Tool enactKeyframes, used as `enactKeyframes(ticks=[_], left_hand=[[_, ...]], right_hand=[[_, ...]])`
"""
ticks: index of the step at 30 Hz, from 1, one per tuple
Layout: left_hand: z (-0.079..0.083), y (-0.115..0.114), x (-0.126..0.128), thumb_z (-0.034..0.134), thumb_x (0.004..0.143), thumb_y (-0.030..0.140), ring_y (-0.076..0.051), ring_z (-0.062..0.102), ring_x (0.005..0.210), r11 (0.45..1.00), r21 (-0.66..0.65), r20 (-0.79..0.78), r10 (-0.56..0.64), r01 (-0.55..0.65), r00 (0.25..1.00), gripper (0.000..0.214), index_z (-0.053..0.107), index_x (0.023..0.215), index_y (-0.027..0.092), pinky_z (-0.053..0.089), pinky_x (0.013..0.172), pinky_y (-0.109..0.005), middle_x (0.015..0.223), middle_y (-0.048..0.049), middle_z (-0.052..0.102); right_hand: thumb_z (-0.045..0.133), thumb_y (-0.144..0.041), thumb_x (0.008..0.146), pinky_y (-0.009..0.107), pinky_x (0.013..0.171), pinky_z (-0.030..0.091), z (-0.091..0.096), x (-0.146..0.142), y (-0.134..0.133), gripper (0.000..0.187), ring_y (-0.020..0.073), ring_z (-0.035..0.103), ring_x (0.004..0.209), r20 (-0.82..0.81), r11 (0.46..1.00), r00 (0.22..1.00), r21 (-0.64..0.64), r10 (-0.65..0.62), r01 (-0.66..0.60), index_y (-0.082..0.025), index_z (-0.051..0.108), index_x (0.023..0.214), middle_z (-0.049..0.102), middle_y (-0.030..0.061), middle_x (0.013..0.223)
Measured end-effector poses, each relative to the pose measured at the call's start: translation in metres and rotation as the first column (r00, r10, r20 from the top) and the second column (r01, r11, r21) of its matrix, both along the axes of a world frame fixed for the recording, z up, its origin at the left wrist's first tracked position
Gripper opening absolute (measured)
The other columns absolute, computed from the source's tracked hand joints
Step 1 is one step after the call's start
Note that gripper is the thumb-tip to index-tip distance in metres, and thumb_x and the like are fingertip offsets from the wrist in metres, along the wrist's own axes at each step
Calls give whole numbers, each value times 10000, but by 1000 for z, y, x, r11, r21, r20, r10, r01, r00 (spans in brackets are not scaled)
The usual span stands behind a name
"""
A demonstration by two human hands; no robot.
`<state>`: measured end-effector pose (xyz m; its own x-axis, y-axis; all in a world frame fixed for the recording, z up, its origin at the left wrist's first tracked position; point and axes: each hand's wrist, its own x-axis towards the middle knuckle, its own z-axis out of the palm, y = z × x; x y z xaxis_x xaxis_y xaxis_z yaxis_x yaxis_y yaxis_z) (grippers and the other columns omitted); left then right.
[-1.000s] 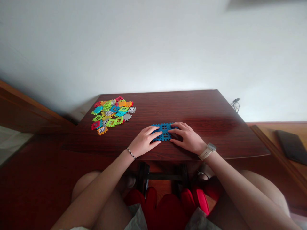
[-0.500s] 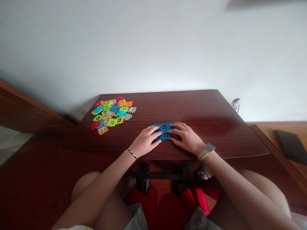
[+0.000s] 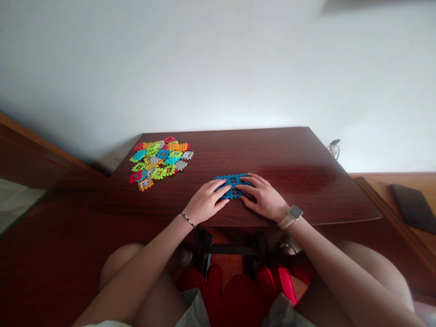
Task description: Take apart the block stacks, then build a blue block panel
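Observation:
A flat sheet of joined blue interlocking panels (image 3: 233,180), with notched edges and window-like openings, lies near the table's front edge. My left hand (image 3: 207,198) grips its left side, fingers over the top and thumb by the near edge. On the right side, my right hand (image 3: 264,195) grips it the same way, its fingertips spread over the surface. Both hands partly cover the sheet, so its outer ends are hidden.
A loose pile of colourful interlocking panels (image 3: 158,173) lies at the table's left. The dark wooden table (image 3: 259,150) stands against a white wall (image 3: 218,68). A dark flat object (image 3: 412,206) and a cable (image 3: 334,147) are off to the right.
My right hand has shifted slightly left, its fingers reaching a little further over the blue sheet. The sheet's far left corner sits slightly further left. My left hand is nearly still.

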<state>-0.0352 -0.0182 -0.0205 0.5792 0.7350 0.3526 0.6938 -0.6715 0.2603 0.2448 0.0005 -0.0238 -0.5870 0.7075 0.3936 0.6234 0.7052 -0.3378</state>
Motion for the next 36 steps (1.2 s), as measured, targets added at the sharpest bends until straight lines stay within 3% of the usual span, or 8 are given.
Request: enactKeyframes(ticks=[7, 13, 22, 30, 36], left_hand=[[1, 1, 1, 613, 1082, 313, -332, 585, 1457, 1000, 6, -18, -20, 20, 1000, 356, 706, 1418, 242, 511, 1236, -569, 1577, -138, 601], [1, 2, 2, 635, 1071, 308, -334, 594, 1442, 1000, 11, -34, -16, 16, 999, 349, 716, 1405, 251, 524, 1219, -567, 1562, -134, 610], [4, -5, 7, 631, 1076, 254, -299, 674, 1323, 981, 182, -21, -62, 65, 998, 232, 774, 1250, 200, 568, 1151, -516, 1451, -128, 693], [12, -1, 9, 636, 1072, 247, -298, 669, 1313, 978, 165, -65, -118, 128, 991, 218, 791, 1216, 196, 577, 1115, -510, 1350, -114, 739], [9, -6, 13, 647, 1068, 265, -280, 713, 1216, 977, 189, -24, -93, 96, 995, 213, 785, 1213, 193, 601, 1070, -479, 1308, -113, 751]], right_hand=[[668, -465, 1053, 651, 1201, 500, 1, -2, -1, 455, 396, 516, 1516, 34, 999, 999, -35, 26, -25, -336, 688, 1489, 613, 120, 1581], [654, -439, 1066, 642, 1196, 508, 0, -5, 0, 416, 390, 529, 1500, 16, 999, 1000, -44, 18, -18, -318, 708, 1460, 619, 112, 1587], [660, -409, 1065, 626, 1200, 508, 0, -6, 0, 396, 379, 551, 1472, 24, 1000, 1000, -20, 3, -3, -300, 717, 1442, 622, 106, 1585], [657, -394, 1065, 621, 1200, 511, 0, -6, 0, 375, 367, 572, 1458, -1, 999, 1000, -32, 1, -1, -301, 731, 1421, 637, 113, 1566], [663, -407, 1062, 612, 1202, 512, 0, -5, 1, 363, 357, 584, 1445, -9, 999, 1000, -42, -8, 8, -313, 741, 1403, 644, 101, 1557]])
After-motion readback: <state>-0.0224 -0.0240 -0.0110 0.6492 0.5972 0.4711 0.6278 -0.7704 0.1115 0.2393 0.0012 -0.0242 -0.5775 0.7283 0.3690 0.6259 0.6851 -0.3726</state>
